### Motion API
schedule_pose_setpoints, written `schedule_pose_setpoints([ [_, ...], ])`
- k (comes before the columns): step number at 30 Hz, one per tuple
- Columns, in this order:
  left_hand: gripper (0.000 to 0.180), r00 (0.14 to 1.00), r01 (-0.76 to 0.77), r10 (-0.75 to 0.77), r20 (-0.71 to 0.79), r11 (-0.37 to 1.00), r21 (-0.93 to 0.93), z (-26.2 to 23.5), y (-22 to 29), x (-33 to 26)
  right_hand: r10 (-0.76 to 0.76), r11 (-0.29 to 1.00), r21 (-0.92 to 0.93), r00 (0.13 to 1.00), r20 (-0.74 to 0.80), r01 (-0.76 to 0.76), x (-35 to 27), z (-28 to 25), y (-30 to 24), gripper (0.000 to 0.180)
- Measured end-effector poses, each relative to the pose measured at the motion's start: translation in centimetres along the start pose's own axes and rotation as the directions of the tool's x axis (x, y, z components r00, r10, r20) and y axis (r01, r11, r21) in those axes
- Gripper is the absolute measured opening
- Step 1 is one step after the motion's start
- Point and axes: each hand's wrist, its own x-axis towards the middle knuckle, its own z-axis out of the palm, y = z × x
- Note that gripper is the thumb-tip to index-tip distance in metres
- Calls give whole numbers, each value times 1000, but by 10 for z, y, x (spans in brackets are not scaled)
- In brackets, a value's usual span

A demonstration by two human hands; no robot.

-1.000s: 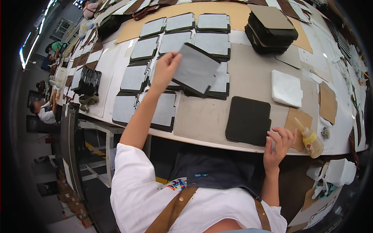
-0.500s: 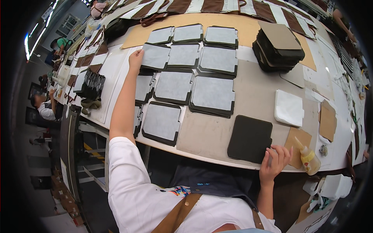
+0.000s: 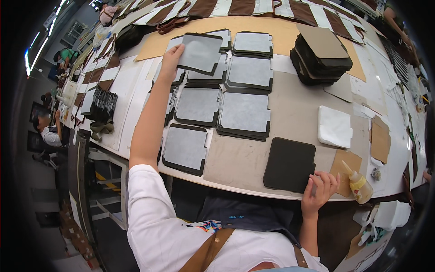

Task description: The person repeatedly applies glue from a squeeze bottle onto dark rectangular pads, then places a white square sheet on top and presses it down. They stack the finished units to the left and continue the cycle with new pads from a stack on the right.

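At the far left of the table (image 3: 281, 113), the left hand (image 3: 171, 60) is stretched out, pinching the near-left edge of a grey square panel (image 3: 199, 53) held over the top of the grid of grey panels (image 3: 226, 97). Right hand (image 3: 320, 192) is flat, fingers spread, pressing on the near-right corner of a black panel (image 3: 290, 164) at the table's near edge. Just right of it: a glue bottle (image 3: 358, 183) on a brown piece; a white pad (image 3: 334, 127) and a dark stack (image 3: 321, 53) lie further back.

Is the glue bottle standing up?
No, the glue bottle lies on its side on a brown sheet near the right hand.
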Motion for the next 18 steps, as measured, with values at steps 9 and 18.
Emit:
schedule_pose_setpoints([
  [9, 34, 987, -87, 153, -42, 744, 663, -7, -54, 12, 8, 1000, 21, 1000, -18, -8, -4, 1, 2, 13],
  [18, 38, 966, -157, 197, 166, -57, 986, 10, -14, -40, 16, 991, 135, 999, -33, -11, -4, -4, 7, 11],
])
